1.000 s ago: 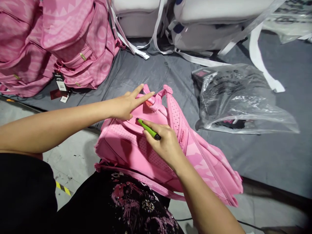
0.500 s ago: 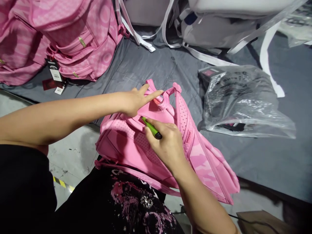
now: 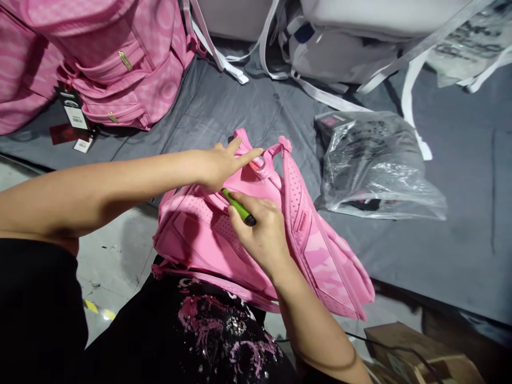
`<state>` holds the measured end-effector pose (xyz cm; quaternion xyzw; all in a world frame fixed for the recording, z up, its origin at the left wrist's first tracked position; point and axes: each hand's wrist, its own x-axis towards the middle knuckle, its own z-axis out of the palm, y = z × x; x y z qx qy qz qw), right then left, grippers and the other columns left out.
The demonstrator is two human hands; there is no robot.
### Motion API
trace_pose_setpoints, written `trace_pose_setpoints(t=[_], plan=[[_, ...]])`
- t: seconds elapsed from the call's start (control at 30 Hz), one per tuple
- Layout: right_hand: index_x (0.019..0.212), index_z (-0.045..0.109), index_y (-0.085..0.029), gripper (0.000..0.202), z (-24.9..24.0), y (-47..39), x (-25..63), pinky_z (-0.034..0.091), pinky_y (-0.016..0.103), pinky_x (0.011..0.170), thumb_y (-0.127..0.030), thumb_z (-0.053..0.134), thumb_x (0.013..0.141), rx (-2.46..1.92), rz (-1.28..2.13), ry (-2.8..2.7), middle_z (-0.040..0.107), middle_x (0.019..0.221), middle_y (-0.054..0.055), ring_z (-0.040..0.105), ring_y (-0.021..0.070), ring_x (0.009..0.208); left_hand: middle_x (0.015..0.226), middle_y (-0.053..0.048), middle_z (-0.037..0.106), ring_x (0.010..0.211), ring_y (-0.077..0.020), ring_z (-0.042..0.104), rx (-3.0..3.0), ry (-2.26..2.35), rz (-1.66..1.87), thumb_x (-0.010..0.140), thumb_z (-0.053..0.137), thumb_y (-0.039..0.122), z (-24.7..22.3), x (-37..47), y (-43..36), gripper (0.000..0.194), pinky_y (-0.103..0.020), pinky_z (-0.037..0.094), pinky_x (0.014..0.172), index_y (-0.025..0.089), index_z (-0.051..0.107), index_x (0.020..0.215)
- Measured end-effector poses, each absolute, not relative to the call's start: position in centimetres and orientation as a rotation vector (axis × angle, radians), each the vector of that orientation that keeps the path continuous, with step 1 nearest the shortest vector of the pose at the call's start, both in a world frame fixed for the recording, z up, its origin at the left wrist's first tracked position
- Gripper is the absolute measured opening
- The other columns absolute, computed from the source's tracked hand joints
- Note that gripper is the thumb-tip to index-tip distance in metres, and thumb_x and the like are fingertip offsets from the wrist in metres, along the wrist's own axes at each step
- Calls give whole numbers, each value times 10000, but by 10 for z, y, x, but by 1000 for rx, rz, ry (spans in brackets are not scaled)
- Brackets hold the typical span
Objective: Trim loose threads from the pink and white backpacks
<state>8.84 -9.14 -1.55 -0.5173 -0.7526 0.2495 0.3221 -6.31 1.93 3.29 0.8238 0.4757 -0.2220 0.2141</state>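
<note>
A pink backpack [image 3: 320,256] lies at the table's front edge and against my lap, its straps and perforated back panel facing up. My left hand [image 3: 220,165] rests on its upper part near the top loop, with the index and middle fingers spread apart; the other fingers are partly hidden. In my right hand [image 3: 262,229] is a green tool with a black end [image 3: 240,209], gripped between thumb and fingers. Its tip points at the pink fabric just below my left hand. What the tip touches is too small to tell.
Pink backpacks [image 3: 116,69] with hanging tags [image 3: 74,114] stand at the upper left. Grey bags [image 3: 344,53] with white straps lie at the back. A clear plastic bag [image 3: 376,165] with dark contents is on the grey-covered table [image 3: 468,240]. A cardboard box [image 3: 420,346] sits below right.
The view has shifted slightly, so the table items appear further left and more of the cardboard box shows. Both hands keep nearly the same pose on the backpack.
</note>
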Motion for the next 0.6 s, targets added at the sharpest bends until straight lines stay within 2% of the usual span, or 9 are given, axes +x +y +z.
trace_pose_setpoints(t=[0.1,0.27,0.4,0.6], plan=[[1163,746,-179,292,-14,-91,89,534,436,864,-251,597,922,-1404,674,-1969,797,1029,68,746,239,888,1699,-112,-156,1372,-424,376,2245,1330,-707,682,730,154,38,-62,20,1307,-500,446,1020,413,-178,1585],[1179,743,-164,307,-12,-90,88,543,416,885,-229,592,920,-1375,689,-1992,787,1083,85,746,243,945,1697,-105,-164,1395,-415,357,2242,1302,-717,707,710,179,43,-61,21,1280,-501,431,1053,420,-199,1576],[1143,758,-143,297,-9,-92,88,534,449,883,-224,582,918,-1460,594,-2030,792,1026,110,745,267,908,1702,-104,-98,1391,-401,376,2260,1324,-658,712,712,180,38,-64,20,1256,-484,438,1054,428,-155,1586],[1164,748,-163,309,-13,-88,89,533,435,890,-245,573,923,-1420,686,-1993,793,1031,92,744,250,901,1699,-110,-64,1401,-391,389,2262,1346,-626,727,702,173,35,-66,21,1226,-474,451,1058,444,-128,1588]])
